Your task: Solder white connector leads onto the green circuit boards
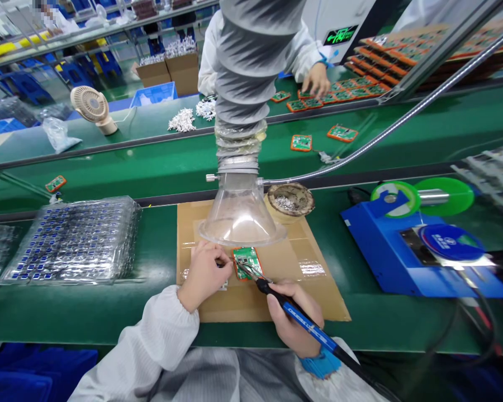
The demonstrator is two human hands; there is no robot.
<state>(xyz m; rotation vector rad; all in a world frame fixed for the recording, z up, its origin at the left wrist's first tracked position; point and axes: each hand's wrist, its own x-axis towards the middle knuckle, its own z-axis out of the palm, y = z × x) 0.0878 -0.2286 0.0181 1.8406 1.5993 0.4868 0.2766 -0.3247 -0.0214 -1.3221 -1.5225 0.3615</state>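
A small green circuit board (254, 257) with an orange edge lies on a brown cardboard sheet (322, 298) in front of me. My right hand (295, 315) grips a blue and black soldering iron (305, 319), and its tip reaches over the board. At the board's left edge, my left hand (204, 274) is closed in a pinch. What its fingertips hold is too small to make out. A little white part (223, 285) shows just below those fingers. Directly above the board hangs a clear fume extraction funnel (241, 215).
A bowl of solder scraps (291, 201) stands behind the funnel. To the right is a blue solder feeder (377, 251) with a green reel; to the left, stacked clear trays (73, 240). Across the belt (163, 159), a co-worker's hand (317, 81) is over more boards.
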